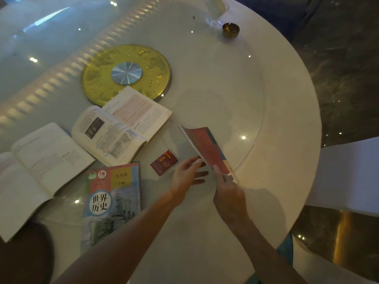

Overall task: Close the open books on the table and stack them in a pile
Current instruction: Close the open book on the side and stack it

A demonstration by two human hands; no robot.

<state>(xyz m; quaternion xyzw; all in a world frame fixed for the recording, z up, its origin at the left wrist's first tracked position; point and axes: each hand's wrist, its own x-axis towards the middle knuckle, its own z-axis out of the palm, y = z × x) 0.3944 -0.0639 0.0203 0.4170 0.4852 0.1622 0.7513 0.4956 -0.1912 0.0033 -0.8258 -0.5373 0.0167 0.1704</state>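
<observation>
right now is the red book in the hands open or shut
Nearly shut. The red book has its cover tilted up off the table, right hand gripping its near edge, left hand beneath.

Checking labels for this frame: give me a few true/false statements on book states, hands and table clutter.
1. Two books lie open on the table. True: one open book near the gold disc, another open book at the left.
2. The blue history book is open. False: it lies closed, cover up.
3. Both hands are on the red-covered book. True: left hand, right hand.
4. The red packet sits on the gold disc. False: it lies on the table beside the left hand.
</observation>
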